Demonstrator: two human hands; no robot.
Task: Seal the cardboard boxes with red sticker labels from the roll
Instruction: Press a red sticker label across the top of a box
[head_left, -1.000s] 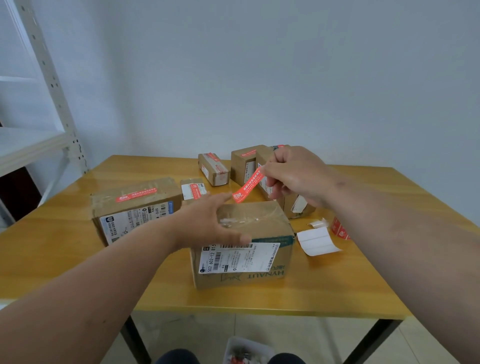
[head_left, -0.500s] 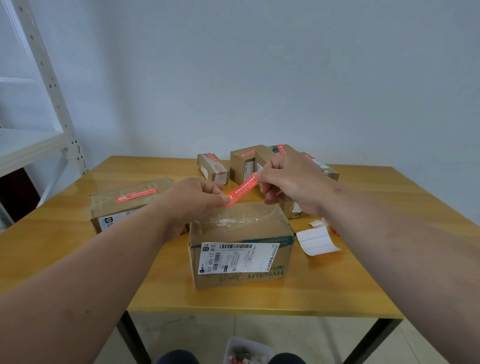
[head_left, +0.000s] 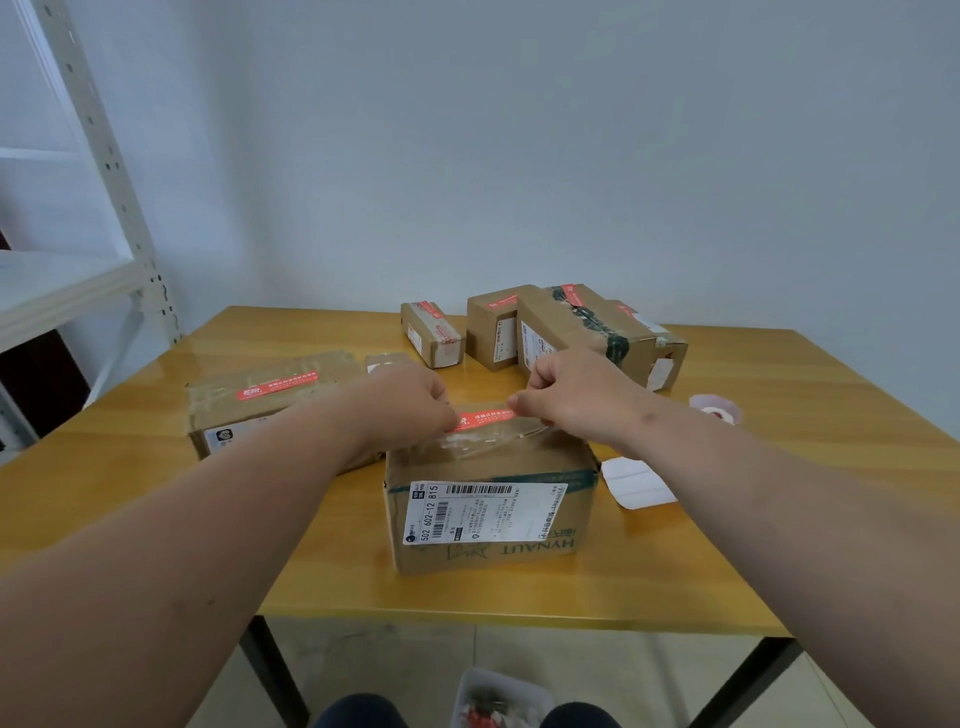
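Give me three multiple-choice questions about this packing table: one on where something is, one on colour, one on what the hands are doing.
1. Where is the white sticker roll?
A far right of the wooden table
B on the shelf
C on a box

2. What colour is the sticker strip?
A blue
B red
C green

3. How is the strip held?
A left hand alone
B lying free
C pinched by both hands, right hand too

Answers: A, it sits beyond the right forearm; B, red with white print; C, each hand pinches one end over the nearest cardboard box.
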